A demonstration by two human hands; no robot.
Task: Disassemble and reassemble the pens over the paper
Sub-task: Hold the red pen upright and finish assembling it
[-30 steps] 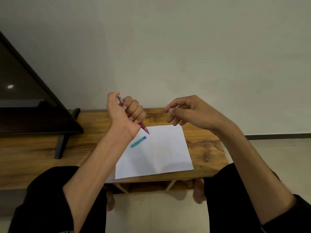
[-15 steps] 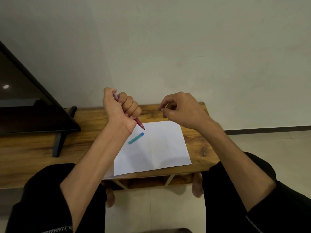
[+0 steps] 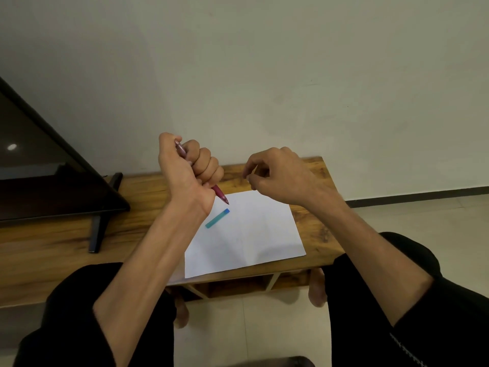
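Note:
My left hand (image 3: pixel 189 168) is clenched in a fist around a maroon pen (image 3: pixel 221 195). The pen slants down to the right, and its tip hangs just above the far left corner of the white paper (image 3: pixel 248 237). A short teal pen piece (image 3: pixel 217 218) lies flat on the paper just below that tip. My right hand (image 3: pixel 281 173) hovers over the paper's far edge, a hand's width to the right of the pen. Its fingers are curled, with thumb and forefinger close together. Whether a small part sits between them is too small to tell.
The paper lies on a low wooden table (image 3: pixel 321 229) against a pale wall. A dark screen (image 3: pixel 39 165) on a black foot (image 3: pixel 99 231) stands on the table to the left. My knees in black cloth flank the table's front edge, with tiled floor (image 3: pixel 248 329) below.
My right hand has curled its fingers in and drifted a little left toward the pen. The left fist keeps its grip on the pen. The teal piece has not moved.

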